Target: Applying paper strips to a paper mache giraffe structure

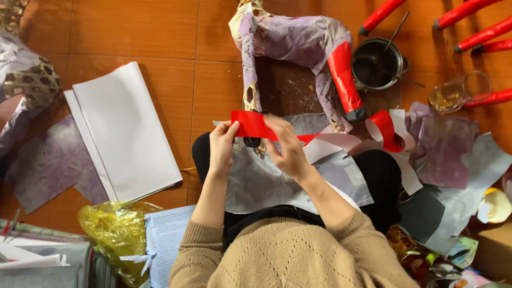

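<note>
Both hands hold up a long red strip point(252, 124) with a white backing over my lap. My left hand point(221, 145) pinches its left end. My right hand point(286, 148) grips it a little further right, and the strip trails on to a red and white curl point(388, 129). Just beyond the hands stands a paper-covered woven animal frame point(290, 36), mauve, with one leg wrapped in red point(343, 80). Grey-mauve paper point(256, 181) lies across my lap.
White sheets point(125, 133) lie on the wooden floor at left, a yellow plastic bag point(114, 229) below them. A metal pot with a brush point(377, 64), a glass jar point(458, 90) and several red sticks point(469, 10) are at upper right. Paper scraps point(448, 154) pile at right.
</note>
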